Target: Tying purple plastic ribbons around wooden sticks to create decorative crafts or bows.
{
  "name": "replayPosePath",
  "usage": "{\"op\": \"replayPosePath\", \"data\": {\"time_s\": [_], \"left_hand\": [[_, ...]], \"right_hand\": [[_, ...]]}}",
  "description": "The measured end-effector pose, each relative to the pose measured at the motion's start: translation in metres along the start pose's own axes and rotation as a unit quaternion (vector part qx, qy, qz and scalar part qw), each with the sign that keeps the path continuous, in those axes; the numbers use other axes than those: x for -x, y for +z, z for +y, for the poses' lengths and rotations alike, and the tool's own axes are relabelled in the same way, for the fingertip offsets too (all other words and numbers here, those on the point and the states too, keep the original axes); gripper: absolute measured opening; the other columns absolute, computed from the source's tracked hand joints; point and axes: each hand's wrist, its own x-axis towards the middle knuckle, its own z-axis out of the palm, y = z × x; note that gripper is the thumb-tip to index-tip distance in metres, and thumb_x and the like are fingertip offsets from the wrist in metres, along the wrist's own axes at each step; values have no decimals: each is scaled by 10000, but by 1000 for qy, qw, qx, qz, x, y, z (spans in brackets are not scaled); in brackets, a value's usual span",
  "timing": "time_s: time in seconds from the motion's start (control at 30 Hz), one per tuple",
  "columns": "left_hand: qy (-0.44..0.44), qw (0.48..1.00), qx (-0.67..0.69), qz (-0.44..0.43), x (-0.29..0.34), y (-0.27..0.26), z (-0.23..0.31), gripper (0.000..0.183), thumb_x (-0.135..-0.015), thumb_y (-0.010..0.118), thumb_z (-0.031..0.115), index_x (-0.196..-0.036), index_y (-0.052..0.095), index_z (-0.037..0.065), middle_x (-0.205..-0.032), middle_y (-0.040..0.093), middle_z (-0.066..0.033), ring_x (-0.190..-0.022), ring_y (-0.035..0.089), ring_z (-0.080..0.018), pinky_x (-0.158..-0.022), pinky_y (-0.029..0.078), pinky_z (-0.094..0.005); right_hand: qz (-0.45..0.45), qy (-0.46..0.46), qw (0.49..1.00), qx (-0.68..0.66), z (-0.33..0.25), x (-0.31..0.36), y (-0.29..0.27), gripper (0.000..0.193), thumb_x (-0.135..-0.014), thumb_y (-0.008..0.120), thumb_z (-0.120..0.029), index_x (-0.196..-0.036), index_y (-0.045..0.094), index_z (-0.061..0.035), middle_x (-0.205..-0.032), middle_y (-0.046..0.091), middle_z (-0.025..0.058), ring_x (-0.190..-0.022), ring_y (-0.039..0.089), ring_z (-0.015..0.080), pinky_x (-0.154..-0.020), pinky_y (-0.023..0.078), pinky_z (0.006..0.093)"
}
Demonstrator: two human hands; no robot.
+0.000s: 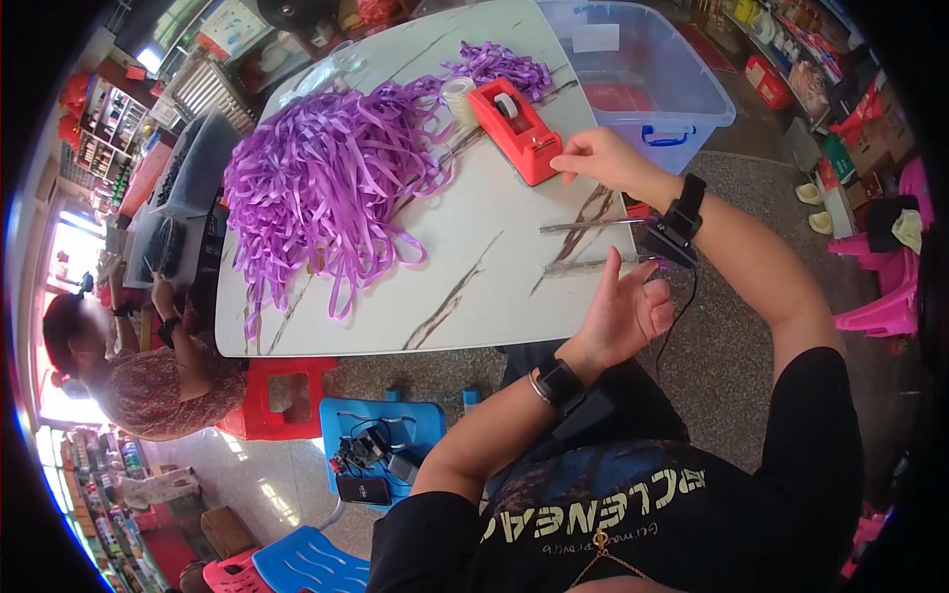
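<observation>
A red tape dispenser [524, 138] with a roll of tape in it stands on the marble-patterned table [514, 321]. At its near end my right hand [601, 160] has thumb and fingers pinched together; whatever lies between them is too small to make out. Below it, past the table's right edge, my left hand [630, 311] is loosely curled, thumb raised apart from the fingers, with nothing seen in it. Two thin metal rods [590, 226] reach over the table edge between my hands. A big heap of purple ribbons [331, 188] covers the table's left part.
Beside the dispenser are a roll of clear tape [458, 99] and a smaller purple ribbon pile [499, 69]. A clear plastic bin [682, 89] adjoins the table's far right. A blue stool [341, 420] holds cables and electronics. Another person [148, 385] works at left near a red stool [252, 400].
</observation>
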Motion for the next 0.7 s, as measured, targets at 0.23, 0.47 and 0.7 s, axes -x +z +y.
{"op": "replayPosePath", "data": {"time_s": [0.23,0.47,0.7], "left_hand": [[1,1000,1,-21,1,-1,1,596,-874,287,605,-1121,468,94,-724,435,0,-651,403,-147,-636,353,-274],[0,1000,6,-10,0,-3,-1,606,-869,300,608,-1133,464,88,-720,424,5,-657,397,-143,-632,352,-271],[6,1000,-15,4,2,4,1,620,-870,306,606,-1156,436,71,-713,399,14,-656,383,-127,-626,353,-263]], "right_hand": [[128,-99,934,320,-22,3,1,207,-722,663,-286,-694,634,-84,-633,617,54,-595,585,222,-530,425,341],[-1,-78,945,316,-18,20,-37,178,-745,639,-249,-751,624,-71,-631,610,47,-613,599,180,-548,435,315],[-237,37,964,115,1,65,-61,201,-831,570,-208,-758,574,-20,-644,566,-3,-586,507,64,-529,392,226]]}}
